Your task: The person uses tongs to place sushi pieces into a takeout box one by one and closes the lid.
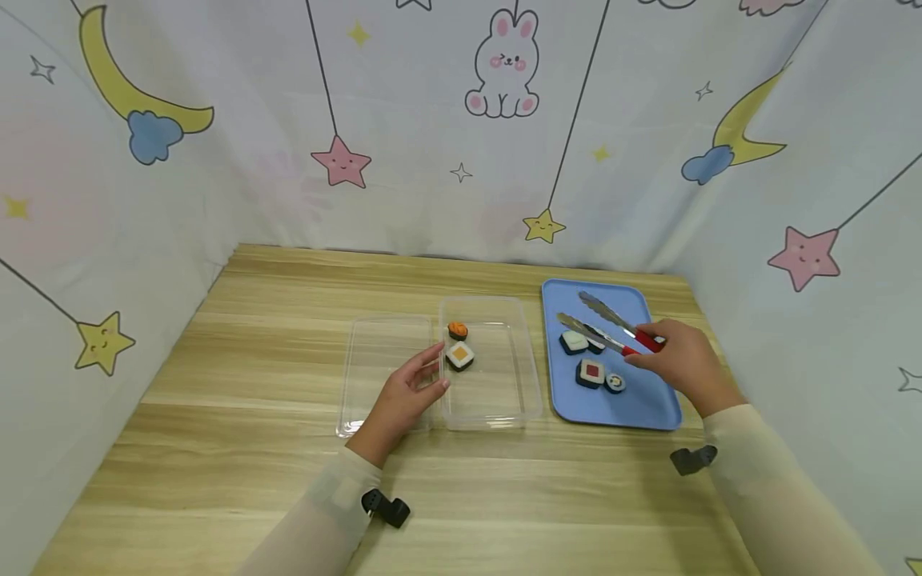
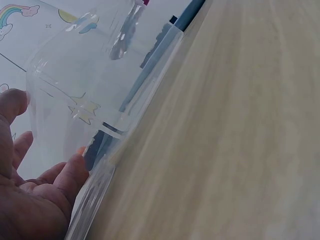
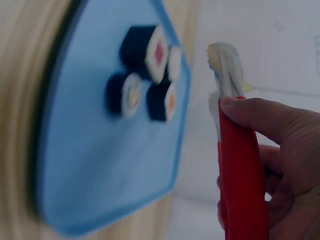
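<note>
My right hand (image 1: pixel 683 364) grips red-handled metal tongs (image 1: pixel 611 318), whose arms are spread above a blue tray (image 1: pixel 641 408). On the tray lie several sushi pieces: a square one with a dark red centre (image 1: pixel 591 373), a small round roll (image 1: pixel 615 383), a pale-topped piece (image 1: pixel 574 342) and another partly hidden behind the tongs. The fingertips and thumb of my left hand (image 1: pixel 403 396) rest against the left wall of a clear plastic box (image 1: pixel 529 360). Inside it, near that wall, sit an orange-topped sushi (image 1: pixel 457 330) and one with a yellow centre (image 1: pixel 459 356).
A clear lid-like plastic piece (image 1: pixel 367 360) lies left of the box, partly behind my left hand. Everything stands on a wood-grain table (image 1: pixel 490 496). A patterned white curtain (image 1: pixel 432 208) borders the table's back and sides.
</note>
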`<state>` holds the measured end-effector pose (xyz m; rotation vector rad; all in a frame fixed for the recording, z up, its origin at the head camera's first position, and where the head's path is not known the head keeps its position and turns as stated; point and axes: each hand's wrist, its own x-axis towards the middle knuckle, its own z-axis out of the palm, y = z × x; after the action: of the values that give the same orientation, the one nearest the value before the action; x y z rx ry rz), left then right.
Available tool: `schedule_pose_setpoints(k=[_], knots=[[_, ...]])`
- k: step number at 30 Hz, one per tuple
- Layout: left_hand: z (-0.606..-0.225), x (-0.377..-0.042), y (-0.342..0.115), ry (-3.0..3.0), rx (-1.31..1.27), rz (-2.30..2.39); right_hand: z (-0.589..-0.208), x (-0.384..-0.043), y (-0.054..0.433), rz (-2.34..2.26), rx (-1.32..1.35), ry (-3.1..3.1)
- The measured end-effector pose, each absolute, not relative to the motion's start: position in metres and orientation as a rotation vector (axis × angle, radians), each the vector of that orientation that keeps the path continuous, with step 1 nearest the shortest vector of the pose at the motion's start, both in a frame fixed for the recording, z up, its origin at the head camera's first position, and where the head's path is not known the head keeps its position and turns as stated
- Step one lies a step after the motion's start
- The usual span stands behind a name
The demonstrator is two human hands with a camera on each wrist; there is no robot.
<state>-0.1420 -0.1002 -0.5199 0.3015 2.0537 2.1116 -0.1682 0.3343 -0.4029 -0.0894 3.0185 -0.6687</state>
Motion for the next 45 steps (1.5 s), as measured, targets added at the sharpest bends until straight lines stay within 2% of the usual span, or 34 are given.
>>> schedule_pose_setpoints(k=[6,14,33,45], knots=[[-0.52,-0.142,-0.101,2.052,0.279,2.114,-0.413,-0.155,0.371,-0.595,0.001,2.967],[-0.521,-0.143,-0.101,2.053,0.289,2.114,-0.425,-0.149,0.384,-0.568,0.054,2.938],[-0.519,-0.142,-0.099,2.047,0.291,2.118,-0.426,-0.143,0.388,-0.589,0.027,3.007],[-0.519,-0.142,-0.098,2.054,0.27,2.114,-0.395,-0.152,0.357,-0.726,-0.053,3.038]])
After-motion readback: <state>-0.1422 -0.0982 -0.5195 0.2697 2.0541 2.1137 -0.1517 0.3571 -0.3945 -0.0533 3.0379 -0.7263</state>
